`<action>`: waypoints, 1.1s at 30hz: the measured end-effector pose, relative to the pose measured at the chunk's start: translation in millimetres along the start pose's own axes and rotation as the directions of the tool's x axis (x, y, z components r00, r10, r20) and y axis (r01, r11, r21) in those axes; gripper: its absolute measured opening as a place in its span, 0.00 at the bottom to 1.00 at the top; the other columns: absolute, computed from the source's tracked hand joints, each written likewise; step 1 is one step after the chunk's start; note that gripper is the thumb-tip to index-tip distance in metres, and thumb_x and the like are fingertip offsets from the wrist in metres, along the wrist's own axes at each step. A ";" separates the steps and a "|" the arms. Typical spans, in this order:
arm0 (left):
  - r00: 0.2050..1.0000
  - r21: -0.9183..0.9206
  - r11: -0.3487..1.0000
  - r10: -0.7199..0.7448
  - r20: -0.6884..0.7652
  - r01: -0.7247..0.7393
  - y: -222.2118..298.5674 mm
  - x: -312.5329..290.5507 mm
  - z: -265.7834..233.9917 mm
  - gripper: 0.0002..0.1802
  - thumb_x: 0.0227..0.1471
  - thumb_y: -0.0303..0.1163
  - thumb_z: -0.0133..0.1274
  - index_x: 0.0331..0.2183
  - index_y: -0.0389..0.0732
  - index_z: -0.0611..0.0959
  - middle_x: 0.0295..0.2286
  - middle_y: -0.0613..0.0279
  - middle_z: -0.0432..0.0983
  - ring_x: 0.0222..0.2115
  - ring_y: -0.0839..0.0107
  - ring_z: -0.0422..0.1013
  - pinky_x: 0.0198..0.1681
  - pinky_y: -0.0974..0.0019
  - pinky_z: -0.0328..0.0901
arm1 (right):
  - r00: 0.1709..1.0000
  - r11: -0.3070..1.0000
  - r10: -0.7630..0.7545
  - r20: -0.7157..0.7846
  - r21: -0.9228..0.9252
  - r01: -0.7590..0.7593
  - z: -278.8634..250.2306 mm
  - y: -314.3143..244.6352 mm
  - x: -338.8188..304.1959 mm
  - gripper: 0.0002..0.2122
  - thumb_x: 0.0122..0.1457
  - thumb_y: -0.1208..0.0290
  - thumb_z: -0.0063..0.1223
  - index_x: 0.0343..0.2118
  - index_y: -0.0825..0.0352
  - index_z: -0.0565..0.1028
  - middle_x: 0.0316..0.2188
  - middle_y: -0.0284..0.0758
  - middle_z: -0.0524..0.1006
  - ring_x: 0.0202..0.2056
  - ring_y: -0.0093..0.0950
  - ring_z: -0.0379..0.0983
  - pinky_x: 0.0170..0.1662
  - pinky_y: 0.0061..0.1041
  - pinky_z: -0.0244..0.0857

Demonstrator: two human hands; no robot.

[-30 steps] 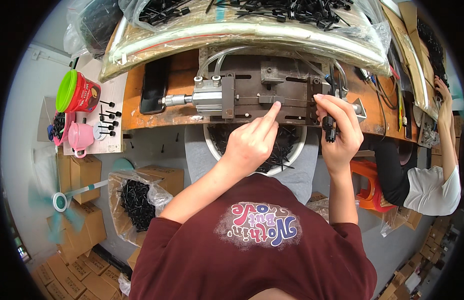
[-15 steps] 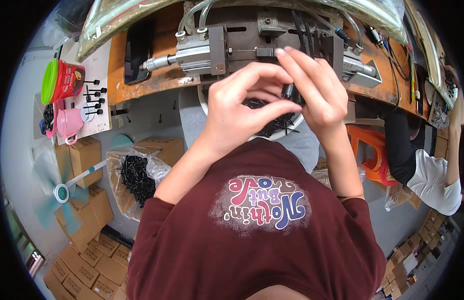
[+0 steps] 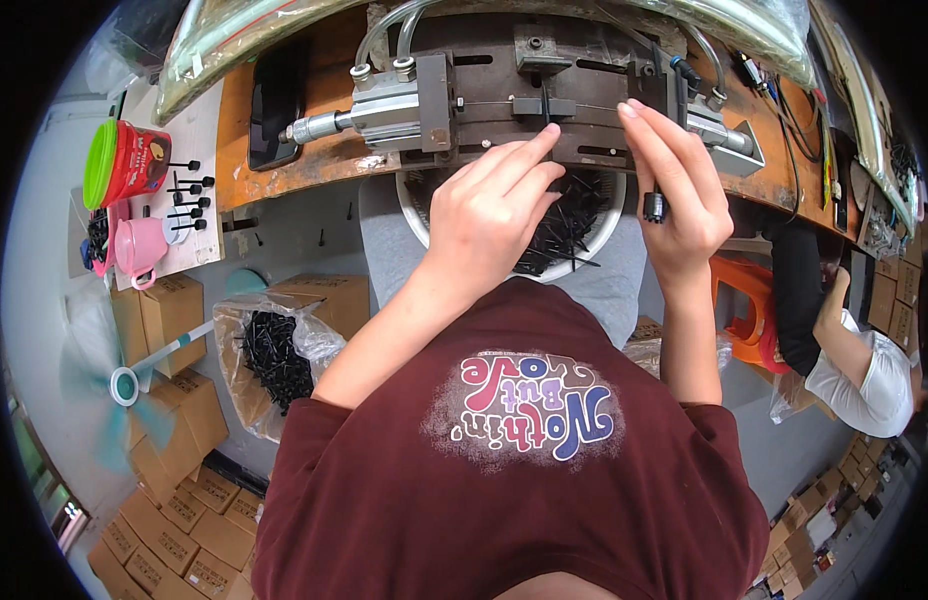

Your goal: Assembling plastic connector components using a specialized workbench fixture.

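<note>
In the head view, the work seemed to be in the middle of a repeating cycle. One thin black rod (image 3: 546,100) lay across the small dark block (image 3: 527,106) of the metal fixture (image 3: 489,128), which was fixed on the bench (image 3: 329,180). So the placing of this one looked nearly done, in my judgement, but I could not tell if it was fully seated. Many loose black parts (image 3: 576,225) lay in the white basin (image 3: 614,222) below the bench edge. Whether these were finished or waiting, the view did not show.

About the pose of the hands: the left hand (image 3: 489,220) reached from the lower left, palm turned down, with the forefinger stretched to the near end of the rod. Its tip was touching it or just beside it; the thumb was mostly hidden, so I could not tell if the hand was pinching. The right hand (image 3: 689,190) was raised near the right cylinder (image 3: 721,132), with two fingers extended upward and a black piece (image 3: 655,207) gripped against the palm, its round end pointing toward the person.
</note>
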State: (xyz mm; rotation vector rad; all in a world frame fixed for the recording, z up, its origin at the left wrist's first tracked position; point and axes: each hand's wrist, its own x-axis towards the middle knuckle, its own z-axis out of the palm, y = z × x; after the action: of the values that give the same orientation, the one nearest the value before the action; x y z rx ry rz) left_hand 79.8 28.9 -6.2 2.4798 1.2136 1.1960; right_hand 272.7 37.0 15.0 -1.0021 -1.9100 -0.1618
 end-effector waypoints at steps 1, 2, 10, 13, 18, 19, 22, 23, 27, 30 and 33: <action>1.000 0.062 0.998 0.011 0.007 -0.011 -0.9 -0.1 3.1 0.13 0.36 0.26 0.65 0.31 0.40 0.84 0.44 0.62 0.79 0.33 0.67 0.77 0.36 0.67 0.72 | 0.999 1.000 0.020 -0.026 -0.002 -0.020 -0.6 -1.1 0.0 0.21 0.38 0.88 0.55 0.41 0.73 0.80 0.38 0.42 0.79 0.33 0.33 0.77 0.35 0.27 0.71; 1.000 0.124 0.992 0.021 0.014 -0.023 -1.6 0.2 5.4 0.13 0.37 0.27 0.65 0.31 0.40 0.84 0.44 0.62 0.79 0.33 0.68 0.77 0.36 0.67 0.72 | 0.999 1.000 0.019 -0.036 -0.011 -0.019 -0.8 -2.5 0.1 0.20 0.40 0.88 0.55 0.41 0.73 0.80 0.38 0.42 0.79 0.34 0.33 0.77 0.36 0.27 0.71; 0.996 0.179 0.984 -0.007 0.089 -0.010 -4.1 9.2 2.0 0.14 0.36 0.30 0.66 0.31 0.42 0.84 0.43 0.63 0.80 0.26 0.68 0.78 0.31 0.70 0.71 | 0.990 0.994 0.113 -0.089 -0.001 -0.114 -1.1 -12.5 -2.7 0.16 0.46 0.90 0.56 0.40 0.72 0.79 0.38 0.41 0.80 0.37 0.35 0.78 0.40 0.28 0.72; 0.993 0.187 0.982 -0.022 0.116 0.000 -4.2 10.5 0.7 0.14 0.36 0.30 0.66 0.31 0.43 0.84 0.43 0.64 0.80 0.26 0.68 0.78 0.30 0.70 0.71 | 0.979 0.981 0.146 -0.143 0.147 -0.125 -0.1 -11.3 -3.8 0.15 0.46 0.90 0.57 0.38 0.73 0.78 0.37 0.42 0.80 0.37 0.36 0.78 0.41 0.28 0.73; 0.990 0.145 0.989 -0.050 0.135 0.030 -2.1 14.9 -5.6 0.13 0.38 0.32 0.66 0.31 0.44 0.84 0.44 0.66 0.79 0.24 0.67 0.77 0.29 0.70 0.71 | 1.000 0.999 0.002 -0.026 -0.052 -0.003 -2.9 -5.5 -1.2 0.14 0.43 0.89 0.55 0.36 0.74 0.79 0.38 0.43 0.79 0.34 0.37 0.78 0.37 0.28 0.73; 0.985 0.104 0.993 -0.066 0.158 0.050 -0.8 15.2 -9.8 0.14 0.38 0.29 0.67 0.33 0.41 0.84 0.43 0.63 0.80 0.26 0.70 0.78 0.30 0.71 0.72 | 0.999 0.995 -0.043 -0.020 -0.086 0.041 -1.6 -5.2 -0.3 0.15 0.42 0.89 0.55 0.36 0.74 0.79 0.38 0.43 0.79 0.33 0.37 0.77 0.36 0.28 0.73; 0.989 -0.509 0.849 -0.111 0.097 0.145 7.5 17.3 -19.9 0.18 0.38 0.24 0.68 0.36 0.38 0.85 0.40 0.58 0.81 0.28 0.72 0.79 0.32 0.72 0.73 | 0.989 0.981 -0.145 -0.008 -0.130 0.143 8.2 -6.4 2.0 0.18 0.39 0.85 0.56 0.38 0.75 0.79 0.39 0.43 0.78 0.31 0.35 0.76 0.33 0.28 0.72; 0.988 -0.597 0.787 -0.113 0.105 0.153 10.9 16.3 -24.9 0.20 0.38 0.20 0.68 0.38 0.35 0.85 0.36 0.56 0.80 0.30 0.73 0.79 0.33 0.72 0.74 | 0.989 0.984 -0.145 0.001 -0.107 0.145 11.0 -9.2 1.3 0.18 0.40 0.84 0.55 0.38 0.75 0.79 0.39 0.43 0.78 0.31 0.36 0.76 0.33 0.28 0.72; 0.989 -0.532 0.834 -0.127 0.074 0.147 13.8 17.8 -32.4 0.16 0.41 0.19 0.65 0.36 0.35 0.85 0.34 0.59 0.79 0.31 0.73 0.78 0.33 0.73 0.74 | 0.991 0.990 -0.135 -0.002 -0.044 0.135 20.3 -11.5 1.3 0.19 0.41 0.83 0.55 0.41 0.74 0.79 0.41 0.44 0.78 0.34 0.36 0.77 0.35 0.28 0.73; 0.993 -0.427 0.896 -0.111 0.050 0.122 13.4 16.5 -35.0 0.13 0.42 0.18 0.64 0.35 0.34 0.85 0.33 0.60 0.79 0.33 0.74 0.78 0.33 0.74 0.74 | 0.996 0.997 -0.072 -0.052 -0.036 0.070 19.3 -6.0 1.6 0.15 0.49 0.93 0.53 0.42 0.77 0.78 0.42 0.46 0.79 0.39 0.33 0.79 0.41 0.26 0.76; 0.998 -0.317 0.947 -0.027 0.052 0.043 12.6 15.9 -35.2 0.13 0.43 0.17 0.63 0.36 0.34 0.85 0.34 0.59 0.79 0.37 0.73 0.77 0.37 0.73 0.76 | 0.991 0.998 -0.062 -0.117 -0.012 0.061 14.0 -1.2 0.2 0.15 0.45 0.86 0.57 0.39 0.73 0.79 0.41 0.43 0.79 0.33 0.35 0.78 0.35 0.27 0.73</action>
State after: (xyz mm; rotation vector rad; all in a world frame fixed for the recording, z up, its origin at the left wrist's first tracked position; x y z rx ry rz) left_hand 68.4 24.5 32.5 2.2264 0.9601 1.2087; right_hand 262.3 43.1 7.8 -0.9203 -1.8353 -0.2589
